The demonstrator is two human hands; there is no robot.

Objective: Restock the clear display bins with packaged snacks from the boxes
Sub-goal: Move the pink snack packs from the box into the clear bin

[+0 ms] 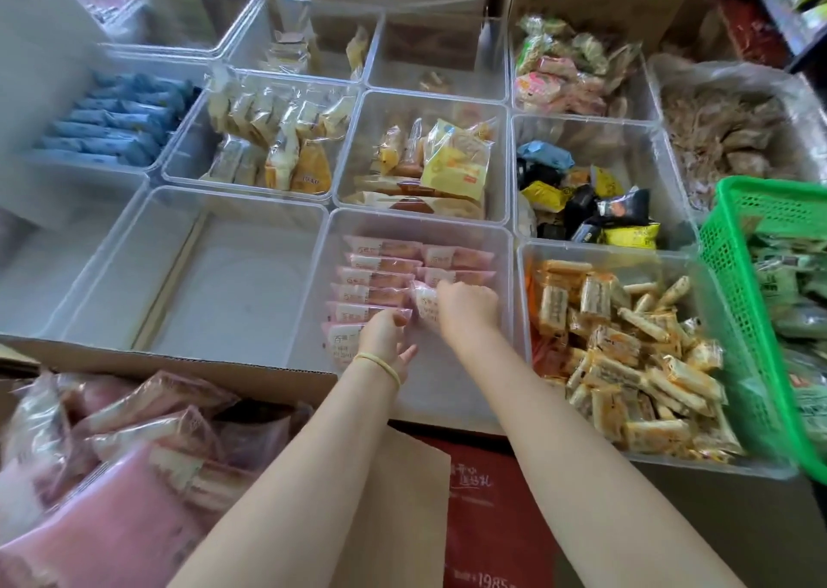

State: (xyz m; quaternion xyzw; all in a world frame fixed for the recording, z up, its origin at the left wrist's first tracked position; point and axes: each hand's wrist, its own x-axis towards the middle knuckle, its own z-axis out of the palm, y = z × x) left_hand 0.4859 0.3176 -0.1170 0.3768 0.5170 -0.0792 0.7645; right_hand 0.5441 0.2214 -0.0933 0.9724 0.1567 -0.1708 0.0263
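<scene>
A clear bin (505, 274) in the front middle holds two rows of pink snack packets (380, 281). My right hand (467, 307) grips one pink packet (425, 305) inside the bin, at the near end of the right row. My left hand (387, 337), with a yellow band at the wrist, rests its fingers on the nearest packet (342, 341) of the left row. At the lower left an open cardboard box (192, 366) holds more pink packets (147, 413).
An empty clear bin (134, 238) stands left of the pink one. On the right are a bin of orange-wrapped bars (626, 363) and a green basket (734, 283). Behind stand several bins with blue (112, 122), yellow (456, 162) and mixed snacks (586, 202), then cardboard boxes (595, 5).
</scene>
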